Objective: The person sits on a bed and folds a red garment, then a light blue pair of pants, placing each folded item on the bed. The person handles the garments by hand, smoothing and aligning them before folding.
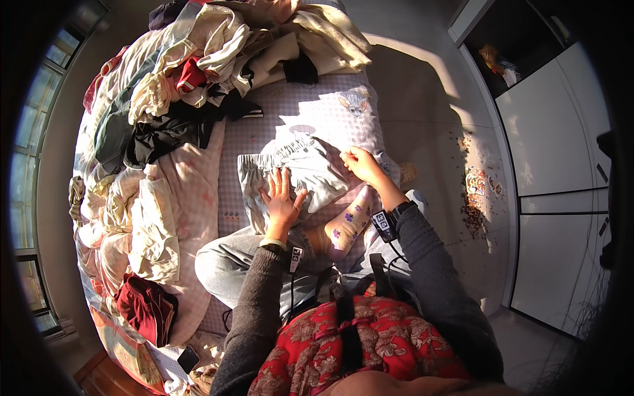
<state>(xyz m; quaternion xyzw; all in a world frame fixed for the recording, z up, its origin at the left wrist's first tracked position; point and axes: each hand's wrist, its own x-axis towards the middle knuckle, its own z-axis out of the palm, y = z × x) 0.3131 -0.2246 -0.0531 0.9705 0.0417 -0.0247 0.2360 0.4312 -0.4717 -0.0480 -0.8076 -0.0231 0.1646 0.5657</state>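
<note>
A pair of light grey elastic-waist trousers (317,180) lies bunched and partly folded on the checked bed sheet (233,198), in front of my crossed legs. My left hand (281,200) rests flat on the fabric near the gathered waistband (257,161), fingers spread. Beyond the trousers' right edge is my right hand (360,163), its fingers curled inward. No cloth shows between those fingers. Just below the garment is my foot in a pale sock with purple flowers (345,227).
Piled clothes (198,59) cover the bed's far and left sides. Maroon trousers (144,309) and a smartphone (188,359) lie at lower left. Right of the bed, small debris (473,213) is scattered on the tiled floor, before a white cabinet (554,128). Cables hang from devices on both wrists.
</note>
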